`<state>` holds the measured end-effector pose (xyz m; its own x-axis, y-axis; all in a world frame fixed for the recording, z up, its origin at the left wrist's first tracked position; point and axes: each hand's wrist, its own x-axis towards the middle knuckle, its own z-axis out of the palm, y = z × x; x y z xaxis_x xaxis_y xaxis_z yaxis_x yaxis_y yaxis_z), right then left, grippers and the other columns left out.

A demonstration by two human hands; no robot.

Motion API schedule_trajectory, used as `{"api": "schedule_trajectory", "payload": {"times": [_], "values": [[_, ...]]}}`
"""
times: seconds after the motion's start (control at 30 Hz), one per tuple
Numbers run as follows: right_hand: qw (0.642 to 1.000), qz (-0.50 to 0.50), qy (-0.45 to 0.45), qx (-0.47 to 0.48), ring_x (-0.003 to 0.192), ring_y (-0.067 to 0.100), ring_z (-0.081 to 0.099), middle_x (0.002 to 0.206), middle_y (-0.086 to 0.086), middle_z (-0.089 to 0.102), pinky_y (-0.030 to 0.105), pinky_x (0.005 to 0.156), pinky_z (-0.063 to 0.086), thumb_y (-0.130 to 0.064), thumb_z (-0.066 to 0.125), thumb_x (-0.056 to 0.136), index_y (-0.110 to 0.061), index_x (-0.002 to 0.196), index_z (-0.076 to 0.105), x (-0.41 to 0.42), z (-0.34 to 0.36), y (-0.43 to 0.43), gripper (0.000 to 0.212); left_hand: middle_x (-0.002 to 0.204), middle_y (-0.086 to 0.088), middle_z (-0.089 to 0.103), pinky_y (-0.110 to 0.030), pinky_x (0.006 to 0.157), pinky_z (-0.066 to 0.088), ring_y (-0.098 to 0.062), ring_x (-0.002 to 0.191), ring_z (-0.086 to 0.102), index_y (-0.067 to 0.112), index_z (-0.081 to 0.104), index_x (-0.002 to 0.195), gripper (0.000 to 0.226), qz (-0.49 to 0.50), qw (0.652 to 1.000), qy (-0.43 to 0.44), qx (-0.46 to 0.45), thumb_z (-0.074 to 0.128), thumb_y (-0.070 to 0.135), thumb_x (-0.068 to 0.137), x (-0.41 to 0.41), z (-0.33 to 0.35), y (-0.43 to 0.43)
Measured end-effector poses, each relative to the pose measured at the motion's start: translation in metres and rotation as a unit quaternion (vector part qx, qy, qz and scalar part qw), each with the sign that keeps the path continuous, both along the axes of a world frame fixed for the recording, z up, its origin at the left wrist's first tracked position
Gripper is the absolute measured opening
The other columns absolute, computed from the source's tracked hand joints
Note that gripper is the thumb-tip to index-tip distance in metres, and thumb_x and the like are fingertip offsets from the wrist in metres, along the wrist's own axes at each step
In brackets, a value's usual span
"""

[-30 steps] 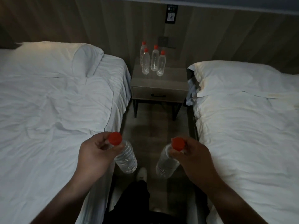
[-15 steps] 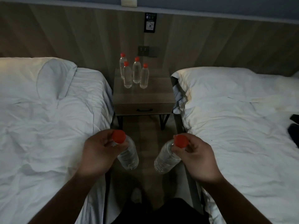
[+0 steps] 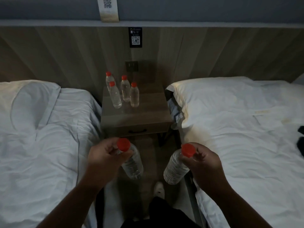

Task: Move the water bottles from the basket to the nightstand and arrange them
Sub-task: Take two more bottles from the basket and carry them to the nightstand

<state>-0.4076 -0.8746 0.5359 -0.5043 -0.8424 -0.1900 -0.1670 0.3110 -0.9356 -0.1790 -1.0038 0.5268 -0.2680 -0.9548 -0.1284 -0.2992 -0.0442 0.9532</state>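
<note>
The left hand (image 3: pixel 105 160) is gripping the first bottle (image 3: pixel 133 163) near its cap at lower centre, and the right hand (image 3: pixel 205 163) is gripping the second bottle (image 3: pixel 176 168). Four bottles (image 3: pixel 125 91) are standing mid-frame on the nightstand counter (image 3: pixel 136 116). Both carried bottles probably want lowering upright just beside them.

The clear plastic red-capped water bottle (image 3: pixel 132 163) gripped by the left hand (image 3: pixel 105 160) and a second clear red-capped bottle (image 3: pixel 175 168) in the right hand (image 3: pixel 205 163) are carried closer to the brown wooden nightstand (image 3: pixel 144 116). More wall is brought into view, with a white card (image 3: pixel 108 9) on the grey ledge (image 3: pixel 197 23). A dark item (image 3: pixel 300 139) on the white right bed (image 3: pixel 238 129), unseen a second ago, is shown.
</note>
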Motion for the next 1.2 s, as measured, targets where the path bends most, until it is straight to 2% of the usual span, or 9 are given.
{"api": "schedule_trajectory", "payload": {"times": [0.1, 0.2, 0.33, 0.6, 0.8, 0.93, 1.03, 1.1, 1.2], "values": [[0.998, 0.028, 0.052, 0.013, 0.083, 0.009, 0.067, 0.083, -0.004, 0.071, 0.028, 0.075, 0.053, -0.01, 0.078, 0.074, -0.026, 0.092, 0.069, -0.029, -0.004, -0.029, 0.026, 0.078, -0.008, 0.074, -0.041, 0.074, 0.058, -0.03, 0.077, 0.071, 0.021, 0.074, 0.082, 0.029, 0.023, 0.999, 0.012, -0.021, 0.08, 0.028, 0.054, -0.022, -0.003, -0.023], [0.993, 0.072, 0.084, 0.045, 0.084, -0.012, 0.059, 0.084, -0.016, 0.067, 0.008, 0.066, 0.045, -0.018, 0.076, 0.077, -0.037, 0.092, 0.062, -0.048, 0.0, -0.061, 0.027, 0.077, -0.002, 0.073, -0.019, 0.065, 0.054, -0.007, 0.065, 0.066, 0.017, 0.072, 0.074, 0.023, 0.038, 0.997, -0.025, -0.055, 0.084, 0.001, 0.063, -0.04, -0.004, -0.044], [0.991, 0.099, 0.074, 0.049, 0.083, -0.011, 0.059, 0.085, -0.015, 0.067, 0.013, 0.067, 0.043, -0.02, 0.076, 0.077, -0.037, 0.089, 0.063, -0.066, -0.001, -0.103, 0.024, 0.07, 0.009, 0.071, -0.009, 0.057, 0.046, 0.002, 0.06, 0.059, 0.013, 0.071, 0.077, 0.023, 0.074, 0.994, -0.046, -0.065, 0.081, -0.006, 0.066, -0.051, -0.003, -0.068], [0.981, 0.161, 0.072, 0.074, 0.086, -0.012, 0.06, 0.09, -0.02, 0.067, 0.012, 0.072, 0.045, -0.028, 0.078, 0.075, -0.044, 0.087, 0.059, -0.06, -0.015, -0.186, 0.028, 0.076, 0.016, 0.07, -0.011, 0.057, 0.045, -0.001, 0.067, 0.064, 0.022, 0.071, 0.08, 0.024, 0.168, 0.982, -0.086, -0.022, 0.087, 0.024, 0.062, -0.04, -0.006, -0.118], [0.974, 0.188, 0.064, 0.107, 0.088, -0.009, 0.061, 0.091, -0.021, 0.066, 0.014, 0.077, 0.049, -0.03, 0.078, 0.075, -0.042, 0.092, 0.059, -0.044, -0.032, -0.256, 0.028, 0.079, 0.027, 0.067, -0.007, 0.059, 0.045, 0.009, 0.068, 0.063, 0.022, 0.07, 0.086, 0.023, 0.175, 0.979, -0.106, 0.007, 0.084, 0.016, 0.069, -0.023, -0.027, -0.179], [0.965, 0.216, 0.061, 0.134, 0.093, -0.007, 0.058, 0.095, -0.021, 0.063, 0.013, 0.083, 0.046, -0.031, 0.076, 0.076, -0.045, 0.097, 0.053, -0.035, -0.042, -0.301, 0.034, 0.067, 0.01, 0.07, -0.009, 0.06, 0.047, 0.007, 0.071, 0.064, 0.034, 0.065, 0.081, 0.03, 0.167, 0.979, -0.116, 0.012, 0.084, 0.015, 0.068, -0.013, -0.038, -0.226], [0.96, 0.226, 0.076, 0.148, 0.097, -0.005, 0.06, 0.096, -0.023, 0.063, 0.021, 0.089, 0.05, -0.033, 0.077, 0.075, -0.048, 0.094, 0.053, -0.03, -0.056, -0.334, 0.034, 0.072, 0.011, 0.069, -0.019, 0.064, 0.051, -0.001, 0.069, 0.066, 0.037, 0.063, 0.078, 0.029, 0.146, 0.979, -0.139, 0.021, 0.085, 0.02, 0.068, -0.005, -0.053, -0.262], [0.957, 0.226, 0.096, 0.154, 0.1, -0.001, 0.061, 0.096, -0.024, 0.063, 0.025, 0.09, 0.051, -0.036, 0.077, 0.074, -0.047, 0.095, 0.053, -0.026, -0.069, -0.355, 0.034, 0.07, 0.013, 0.068, -0.014, 0.059, 0.047, 0.001, 0.067, 0.065, 0.039, 0.061, 0.075, 0.031, 0.137, 0.979, -0.15, 0.019, 0.085, 0.021, 0.068, -0.002, -0.064, -0.283], [0.953, 0.228, 0.13, 0.15, 0.094, -0.002, 0.06, 0.09, -0.026, 0.061, 0.011, 0.078, 0.044, -0.037, 0.077, 0.075, -0.045, 0.099, 0.052, -0.019, -0.084, -0.382, 0.036, 0.069, 0.017, 0.062, -0.013, 0.058, 0.04, 0.003, 0.066, 0.059, 0.037, 0.059, 0.079, 0.034, 0.141, 0.975, -0.17, 0.014, 0.086, 0.02, 0.067, -0.003, -0.082, -0.31]]}}
